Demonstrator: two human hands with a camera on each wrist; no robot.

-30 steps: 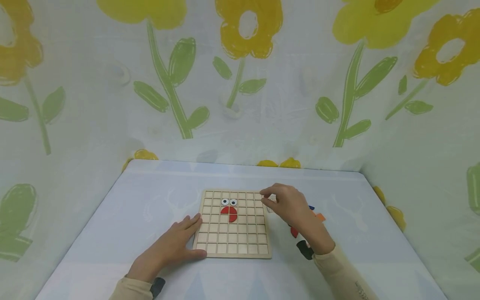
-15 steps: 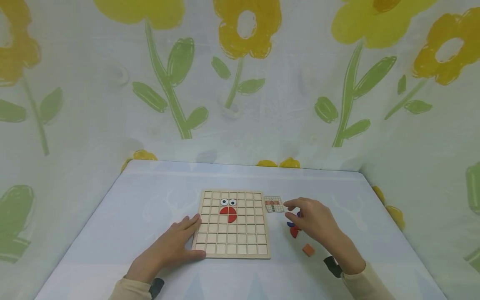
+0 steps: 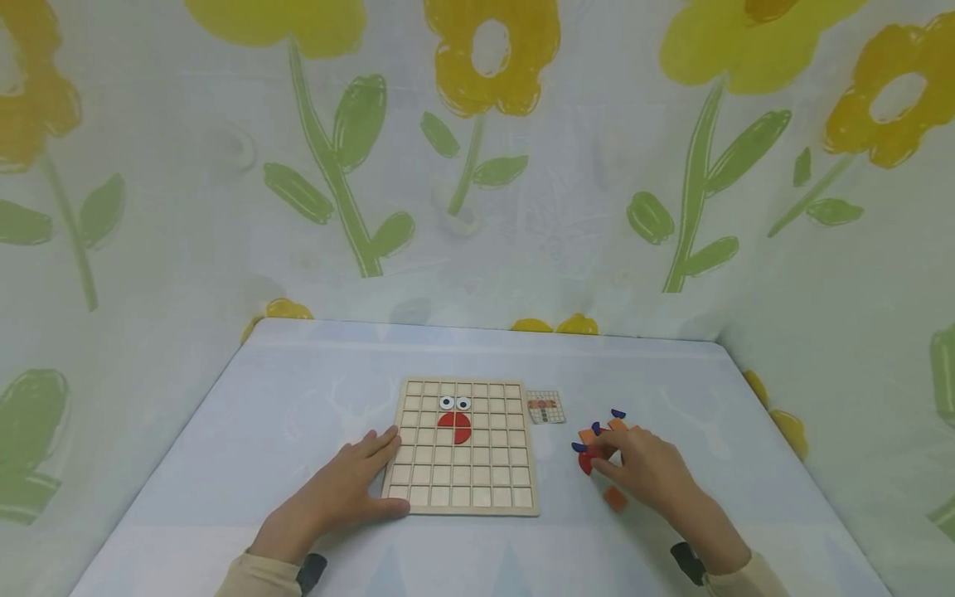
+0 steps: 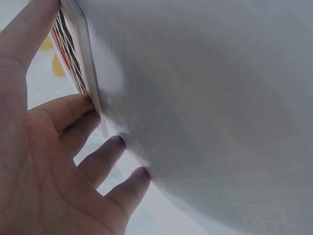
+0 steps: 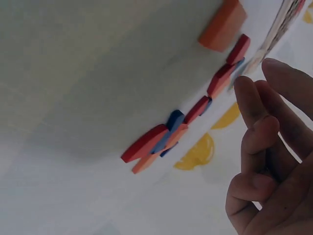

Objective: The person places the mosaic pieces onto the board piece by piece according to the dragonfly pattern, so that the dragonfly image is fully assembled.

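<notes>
A wooden grid board [image 3: 462, 474] lies in the middle of the table. Near its top are two round eye pieces [image 3: 447, 403], with red quarter-circle pieces [image 3: 462, 433] just below them. My left hand [image 3: 346, 481] rests against the board's left side, its fingers [image 4: 73, 110] straight at the edge in the left wrist view. To the right of the board, my right hand [image 3: 647, 474] is over a loose group of red pieces [image 3: 585, 463], blue pieces [image 3: 579, 447] and orange pieces. Thumb and index finger stand slightly apart, with nothing between them in the right wrist view.
A small pattern card [image 3: 545, 406] lies against the board's upper right side. An orange square piece [image 3: 615, 498] sits apart, nearer the front. Behind the table [image 3: 328, 356] hangs a flower-printed curtain [image 3: 559, 207].
The right hand has moved from the board's upper right corner, right and down to the loose pieces, uncovering the card. The left hand stays at the board.
</notes>
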